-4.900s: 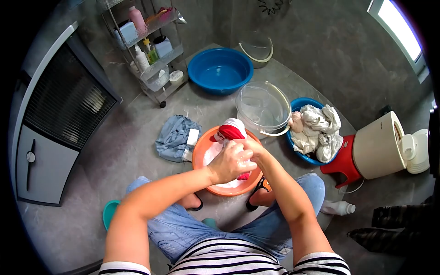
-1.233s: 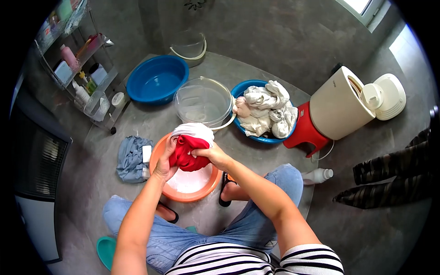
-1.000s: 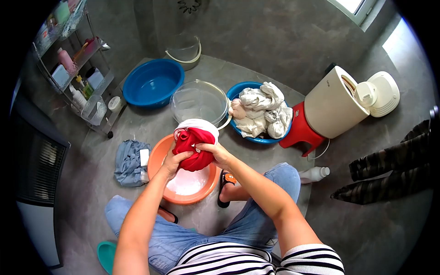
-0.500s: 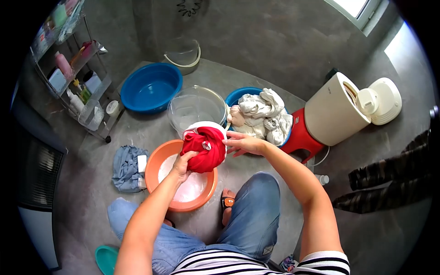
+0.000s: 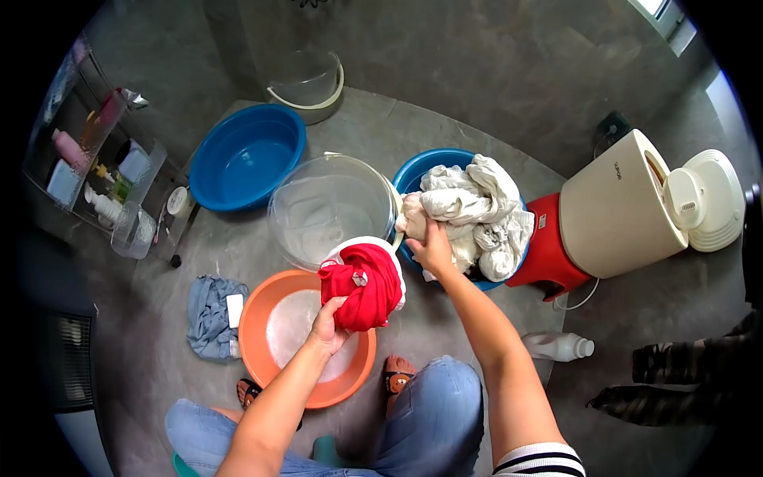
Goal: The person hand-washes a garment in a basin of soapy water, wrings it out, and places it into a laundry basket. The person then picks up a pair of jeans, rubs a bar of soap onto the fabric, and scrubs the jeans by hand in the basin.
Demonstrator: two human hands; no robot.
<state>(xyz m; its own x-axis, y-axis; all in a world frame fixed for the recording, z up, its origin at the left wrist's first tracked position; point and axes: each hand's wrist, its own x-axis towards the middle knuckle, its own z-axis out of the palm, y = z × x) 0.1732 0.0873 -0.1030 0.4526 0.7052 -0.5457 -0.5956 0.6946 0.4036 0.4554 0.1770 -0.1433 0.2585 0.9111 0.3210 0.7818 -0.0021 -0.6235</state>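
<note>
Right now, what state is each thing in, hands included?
left hand: closed on red-and-white garment
right hand: at pale clothes, grip unclear
red-and-white garment: bunched, held up
pale clothes: heaped in blue basin
orange basin: upright, suds inside
nearer clear bucket: upright, open-topped
other blue basin: upright
appliance: lid open
white bottle: lying on its side
blue-grey cloth: crumpled on floor

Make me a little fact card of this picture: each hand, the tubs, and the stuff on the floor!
Left hand: holds red-and-white cloth
Right hand: at the pale laundry; grip unclear
Orange basin: whitish, sudsy-looking inside
Right blue basin: holds the pale laundry
Left blue basin: beside the clear bucket
Floor, left: grey-blue cloth
Floor, right: white bottle, lying down
</note>
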